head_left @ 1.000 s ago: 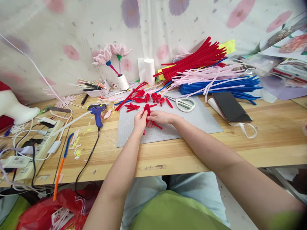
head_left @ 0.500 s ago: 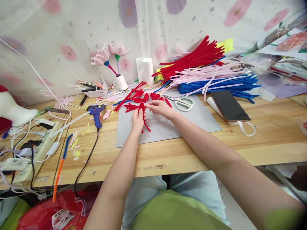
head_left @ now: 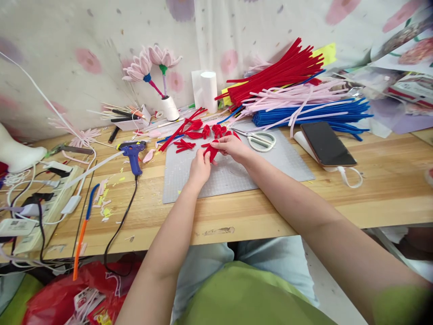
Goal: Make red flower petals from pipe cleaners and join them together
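Both my hands meet over a grey cutting mat (head_left: 270, 167) on the wooden table. My left hand (head_left: 199, 169) and my right hand (head_left: 232, 148) are both closed on a bent red pipe cleaner piece (head_left: 212, 150) held between them. Just beyond my fingers lie several red folded petal pieces (head_left: 203, 132) on the mat's far edge. White-handled scissors (head_left: 260, 140) rest on the mat to the right of my right hand.
A blue glue gun (head_left: 132, 153) with its black cord lies left of the mat. Bundles of red (head_left: 274, 76), pink and blue pipe cleaners (head_left: 311, 116) are stacked at the back right. A black phone (head_left: 326, 143) lies right; a power strip (head_left: 43, 198) with cables left.
My hands shifted slightly away along the mat, and the red piece has been turned from hanging down under my left hand to lying between both hands. The view tilted a little downward.
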Action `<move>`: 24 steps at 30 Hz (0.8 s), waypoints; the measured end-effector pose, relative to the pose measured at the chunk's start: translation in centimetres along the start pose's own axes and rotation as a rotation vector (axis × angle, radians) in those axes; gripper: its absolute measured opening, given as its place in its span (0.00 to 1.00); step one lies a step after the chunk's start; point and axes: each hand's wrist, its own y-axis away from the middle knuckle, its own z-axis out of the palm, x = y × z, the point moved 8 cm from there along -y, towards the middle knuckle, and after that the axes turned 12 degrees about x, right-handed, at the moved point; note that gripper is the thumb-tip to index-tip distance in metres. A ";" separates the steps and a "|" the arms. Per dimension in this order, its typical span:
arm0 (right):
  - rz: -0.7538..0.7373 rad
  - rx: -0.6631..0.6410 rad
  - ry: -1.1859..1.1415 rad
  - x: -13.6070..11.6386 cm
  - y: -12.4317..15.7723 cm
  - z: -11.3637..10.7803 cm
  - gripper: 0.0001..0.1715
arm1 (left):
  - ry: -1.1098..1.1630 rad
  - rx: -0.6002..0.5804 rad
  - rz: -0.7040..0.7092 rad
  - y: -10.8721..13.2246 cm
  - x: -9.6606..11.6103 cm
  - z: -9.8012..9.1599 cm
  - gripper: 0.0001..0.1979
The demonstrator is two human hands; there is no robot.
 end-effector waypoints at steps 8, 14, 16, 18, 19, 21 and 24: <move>-0.021 -0.044 0.052 0.3 0.0 0.1 0.20 | -0.040 -0.109 0.010 0.0 -0.3 0.1 0.10; -0.060 -0.005 0.079 0.2 -0.2 -0.3 0.21 | 0.026 -0.166 -0.019 0.0 -1.0 0.7 0.08; -0.063 -0.004 0.082 0.2 -0.3 -0.4 0.21 | 0.056 -0.176 -0.049 0.0 -1.2 0.9 0.08; -0.068 -0.011 0.084 0.2 -0.3 -0.4 0.21 | 0.090 -0.178 -0.093 0.0 -1.3 1.0 0.09; -0.070 -0.015 0.085 0.2 -0.3 -0.4 0.21 | 0.100 -0.179 -0.116 0.1 -1.5 1.0 0.10; -0.072 -0.022 0.089 0.1 -0.3 -0.4 0.21 | 0.102 -0.194 -0.153 0.1 -1.7 1.2 0.12; -0.071 -0.023 0.108 0.2 -0.3 -0.4 0.21 | 0.089 -0.222 -0.173 0.2 -1.9 1.3 0.13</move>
